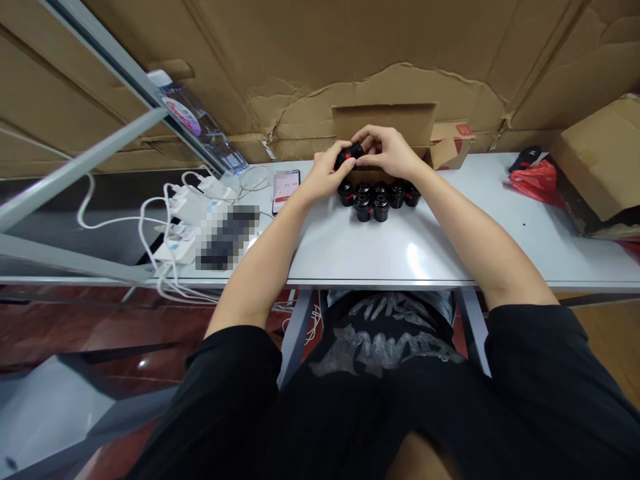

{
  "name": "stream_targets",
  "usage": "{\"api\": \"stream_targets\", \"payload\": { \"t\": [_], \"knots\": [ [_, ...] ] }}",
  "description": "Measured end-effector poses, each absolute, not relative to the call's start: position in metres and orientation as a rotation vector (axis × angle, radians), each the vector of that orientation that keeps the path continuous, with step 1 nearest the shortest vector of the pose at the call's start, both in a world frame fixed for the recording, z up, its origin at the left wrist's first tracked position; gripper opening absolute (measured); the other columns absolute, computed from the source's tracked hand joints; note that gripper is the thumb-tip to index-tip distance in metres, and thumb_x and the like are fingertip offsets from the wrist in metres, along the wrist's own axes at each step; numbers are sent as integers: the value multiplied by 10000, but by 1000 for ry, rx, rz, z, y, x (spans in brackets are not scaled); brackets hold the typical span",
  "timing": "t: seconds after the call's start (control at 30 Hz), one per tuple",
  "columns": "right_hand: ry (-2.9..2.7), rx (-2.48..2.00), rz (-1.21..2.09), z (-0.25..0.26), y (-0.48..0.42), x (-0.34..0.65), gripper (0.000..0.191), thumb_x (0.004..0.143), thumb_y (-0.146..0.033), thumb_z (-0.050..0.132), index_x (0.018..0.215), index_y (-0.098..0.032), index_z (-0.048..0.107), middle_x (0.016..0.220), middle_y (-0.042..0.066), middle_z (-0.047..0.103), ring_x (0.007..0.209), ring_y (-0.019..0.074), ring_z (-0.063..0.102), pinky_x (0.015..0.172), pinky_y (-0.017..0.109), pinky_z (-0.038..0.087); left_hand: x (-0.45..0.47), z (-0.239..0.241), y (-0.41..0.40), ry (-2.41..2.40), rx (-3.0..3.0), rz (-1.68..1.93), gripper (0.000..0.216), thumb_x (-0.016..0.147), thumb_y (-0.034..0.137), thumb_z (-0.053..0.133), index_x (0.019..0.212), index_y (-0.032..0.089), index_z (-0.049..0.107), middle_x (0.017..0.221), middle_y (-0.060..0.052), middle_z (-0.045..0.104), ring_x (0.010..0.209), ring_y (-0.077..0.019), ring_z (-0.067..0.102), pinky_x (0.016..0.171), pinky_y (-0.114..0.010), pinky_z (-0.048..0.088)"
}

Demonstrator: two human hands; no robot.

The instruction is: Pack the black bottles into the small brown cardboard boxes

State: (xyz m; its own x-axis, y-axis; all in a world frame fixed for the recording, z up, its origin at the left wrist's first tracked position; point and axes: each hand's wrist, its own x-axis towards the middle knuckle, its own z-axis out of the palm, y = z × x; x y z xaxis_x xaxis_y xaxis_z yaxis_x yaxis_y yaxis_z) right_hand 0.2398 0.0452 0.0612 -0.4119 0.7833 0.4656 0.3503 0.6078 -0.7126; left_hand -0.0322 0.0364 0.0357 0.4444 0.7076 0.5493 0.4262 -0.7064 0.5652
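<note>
Both my hands meet at the far middle of the white table (400, 253), closed round one small black part with a red mark (349, 155). My left hand (325, 175) grips it from the left and below. My right hand (390, 150) pinches it from the right and above. Just under the hands stands a cluster of several similar black round parts (377, 197), some with red marks, upright on the table. An open cardboard box (385, 123) stands right behind the hands.
A phone (286, 190) lies left of the hands, beside white chargers and cables (185, 213). A plastic bottle (200, 127) leans at the back left. A red bag (535, 180) and a cardboard box (600, 160) sit at the right. Cardboard lines the wall.
</note>
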Motion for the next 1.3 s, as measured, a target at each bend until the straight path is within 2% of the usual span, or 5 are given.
{"api": "stream_targets", "payload": {
  "t": [0.4, 0.53, 0.8, 1.13, 1.3],
  "knots": [
    [-1995, -886, 673, 60, 44, 238, 633, 753, -606, 1050, 1247, -296, 805, 1104, 67, 818, 1029, 336, 740, 1069, 554, 710, -34, 29, 51, 945, 2282, 1166, 896, 1121, 1103, 541, 1435, 335, 877, 1418, -138, 929, 1425, -413, 853, 1409, -650, 634],
    [-1998, -878, 684, 60, 45, 239, 618, 774, -565, 1066, 1255, -294, 789, 1116, 66, 820, 1032, 337, 753, 1064, 552, 720, -32, 31, 49, 916, 2266, 1164, 870, 1123, 1088, 558, 1422, 339, 884, 1422, -125, 932, 1433, -402, 846, 1397, -623, 644],
    [-1997, -884, 673, 61, 44, 239, 561, 799, -446, 983, 1306, -271, 818, 1136, 68, 842, 1104, 342, 796, 1145, 547, 723, -37, 32, 47, 932, 2349, 1117, 935, 1098, 1081, 620, 1567, 299, 832, 1510, -152, 918, 1480, -417, 840, 1431, -621, 622],
    [-2019, -904, 644, 60, 45, 239, 623, 807, -622, 1023, 1275, -298, 770, 1126, 65, 788, 1071, 342, 741, 1074, 546, 713, -33, 39, 36, 927, 2333, 1129, 913, 1045, 1098, 700, 1506, 321, 831, 1455, -159, 919, 1459, -452, 847, 1457, -694, 590],
    [-1986, -878, 697, 61, 44, 238, 642, 760, -626, 1023, 1252, -302, 768, 1139, 75, 815, 1039, 336, 716, 1101, 560, 689, -33, 34, 44, 933, 2279, 1144, 907, 1077, 1105, 635, 1486, 326, 854, 1444, -133, 922, 1464, -424, 853, 1426, -643, 625]
  ]
}}
